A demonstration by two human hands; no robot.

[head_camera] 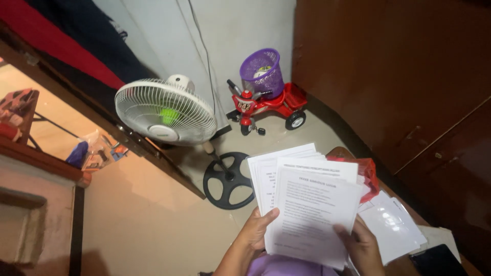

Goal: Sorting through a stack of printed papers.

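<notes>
A stack of white printed paper sheets [302,199] is fanned out low in the middle of the head view. My left hand [254,232] grips the stack's left edge, thumb lying on the top sheet. At the lower right edge my right hand [364,248] holds the same stack, fingers curled over the front sheet. A purple sleeve shows below the papers.
A white standing fan [164,111] with a round black base [227,180] is on the floor ahead. Behind it are a red toy tricycle [268,108] carrying a purple mesh basket [262,70]. More white sheets [394,225] and a red bag [369,174] lie right, by brown wooden cabinets [409,82].
</notes>
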